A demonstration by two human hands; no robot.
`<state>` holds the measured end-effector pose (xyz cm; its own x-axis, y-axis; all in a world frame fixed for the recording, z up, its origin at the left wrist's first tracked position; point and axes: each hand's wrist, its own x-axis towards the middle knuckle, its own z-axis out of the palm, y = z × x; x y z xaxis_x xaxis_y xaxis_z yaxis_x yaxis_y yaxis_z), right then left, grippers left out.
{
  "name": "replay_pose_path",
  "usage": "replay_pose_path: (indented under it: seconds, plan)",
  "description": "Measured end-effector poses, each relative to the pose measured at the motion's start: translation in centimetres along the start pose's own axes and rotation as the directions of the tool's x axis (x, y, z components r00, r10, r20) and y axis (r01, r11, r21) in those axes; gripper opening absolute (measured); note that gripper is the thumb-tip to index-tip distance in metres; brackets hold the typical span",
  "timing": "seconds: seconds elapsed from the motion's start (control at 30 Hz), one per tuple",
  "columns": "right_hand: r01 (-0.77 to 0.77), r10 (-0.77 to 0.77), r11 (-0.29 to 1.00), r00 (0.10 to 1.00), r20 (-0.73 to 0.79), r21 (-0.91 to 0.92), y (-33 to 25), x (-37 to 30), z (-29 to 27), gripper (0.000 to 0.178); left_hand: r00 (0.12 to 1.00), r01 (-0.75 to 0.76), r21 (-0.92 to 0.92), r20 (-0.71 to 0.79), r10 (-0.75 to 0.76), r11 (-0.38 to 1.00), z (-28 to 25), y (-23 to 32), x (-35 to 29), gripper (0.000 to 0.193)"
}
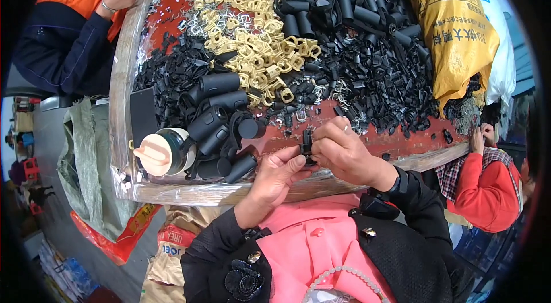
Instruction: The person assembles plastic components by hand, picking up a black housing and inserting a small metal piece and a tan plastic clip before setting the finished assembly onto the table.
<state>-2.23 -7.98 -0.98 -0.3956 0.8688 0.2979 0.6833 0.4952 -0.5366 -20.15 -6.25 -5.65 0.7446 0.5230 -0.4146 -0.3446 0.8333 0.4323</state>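
Close to the table's near edge, my left hand (278,175) pinches a small black plastic part (307,141) between thumb and fingers. My right hand (348,151) meets it from the other side, its fingers bent closed on the same part. The part's exact kind is too small to tell, and my fingers cover some of it. Just left of my hands lies a cluster of black cylinders with straps (208,124). Beyond them spreads a heap of cream plastic buckles (252,50). Small black plastic pieces (376,82) are piled farther right.
A cup with a peach lid (154,155) stands at the table's left corner. More black cylinders (350,7) are heaped at the back. A yellow sack (453,33) lies along the right side. Co-workers sit left, in a dark sleeve (74,62), and right, in a red sleeve (476,188).
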Motion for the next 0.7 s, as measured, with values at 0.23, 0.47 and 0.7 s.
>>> replay_pose_path:
  seconds: [0.23,0.47,0.7]
  plan:
    - [0.097,-0.088,0.991,0.992,0.092,-0.095,-0.1,0.0,-0.3,0.015,0.999,-0.017,0.093,-0.045,0.022,0.996,0.0,-0.4,0.1,0.033]
    - [0.142,-0.136,0.99,0.975,0.177,-0.023,0.5,0.8,-0.4,0.013,0.998,0.037,0.085,-0.051,-0.033,0.996,-0.4,0.1,0.2,0.032]
    - [-0.122,0.16,0.898,0.986,-0.054,0.423,2.3,2.0,0.8,0.012,0.998,-0.045,0.005,-0.044,0.045,0.999,-0.3,0.7,0.1,0.029]
